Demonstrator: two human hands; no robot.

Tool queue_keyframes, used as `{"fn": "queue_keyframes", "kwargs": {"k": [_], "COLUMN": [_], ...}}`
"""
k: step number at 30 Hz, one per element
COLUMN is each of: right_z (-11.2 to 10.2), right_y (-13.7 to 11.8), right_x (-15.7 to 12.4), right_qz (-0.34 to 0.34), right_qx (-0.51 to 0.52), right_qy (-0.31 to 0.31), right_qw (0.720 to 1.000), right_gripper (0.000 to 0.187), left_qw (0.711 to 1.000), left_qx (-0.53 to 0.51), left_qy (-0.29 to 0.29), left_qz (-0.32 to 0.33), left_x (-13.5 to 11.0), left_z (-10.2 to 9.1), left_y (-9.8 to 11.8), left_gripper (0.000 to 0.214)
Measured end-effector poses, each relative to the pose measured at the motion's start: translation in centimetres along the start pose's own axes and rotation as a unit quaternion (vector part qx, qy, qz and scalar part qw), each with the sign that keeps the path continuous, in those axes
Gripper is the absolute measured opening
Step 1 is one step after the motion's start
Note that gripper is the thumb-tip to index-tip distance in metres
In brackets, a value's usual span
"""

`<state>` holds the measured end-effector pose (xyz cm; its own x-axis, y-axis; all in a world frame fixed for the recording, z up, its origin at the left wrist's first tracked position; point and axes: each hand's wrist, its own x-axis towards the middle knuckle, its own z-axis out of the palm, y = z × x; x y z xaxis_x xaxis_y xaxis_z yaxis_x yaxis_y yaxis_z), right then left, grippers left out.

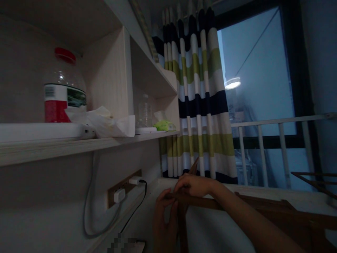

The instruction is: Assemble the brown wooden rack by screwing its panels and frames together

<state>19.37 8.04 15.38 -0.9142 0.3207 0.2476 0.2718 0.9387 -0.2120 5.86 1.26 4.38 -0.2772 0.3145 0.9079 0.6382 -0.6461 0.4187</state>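
Note:
Brown wooden strips (201,201) meet at a joint low in the middle of the head view, one running right, one down and one slanting up behind. My left hand (164,214) comes up from the bottom edge, its thumb and fingers closed on the end of the strip at the joint. Across from the lower right reaches my right arm, and my right hand (196,185) bends its fingers over the same joint from above. Its fingertips are partly hidden, and any small part between them is too dark to make out. More brown wooden slats (265,203) extend to the right.
A shelf (147,138) on the left holds a red-capped bottle (64,91), crumpled tissue (105,121) and a green packet (164,125). Below, plugs with cables fill a socket strip (123,188). A phone-like object (137,246) lies low. Behind are a striped curtain (196,105) and railing (260,154).

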Motion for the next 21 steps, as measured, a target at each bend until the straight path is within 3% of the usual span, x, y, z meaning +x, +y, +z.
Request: {"fn": "queue_keyframes", "kwargs": {"k": [8,21], "right_z": [-0.3,0.2], "right_y": [-0.2,0.3], "right_x": [-0.1,0.1], "right_qz": [0.012,0.016], "right_qx": [0.006,0.026], "right_qy": [-0.014,-0.013], "right_qw": [1.0,0.999], "right_gripper": [0.048,0.044], "left_qw": [0.999,0.996], "left_qx": [-0.017,0.084], "left_qy": [-0.027,-0.022], "left_qz": [-0.039,0.035], "left_x": [0.7,0.3], "left_z": [-0.4,-0.7], "left_y": [0.6,1.1], "left_gripper": [0.013,0.008]}}
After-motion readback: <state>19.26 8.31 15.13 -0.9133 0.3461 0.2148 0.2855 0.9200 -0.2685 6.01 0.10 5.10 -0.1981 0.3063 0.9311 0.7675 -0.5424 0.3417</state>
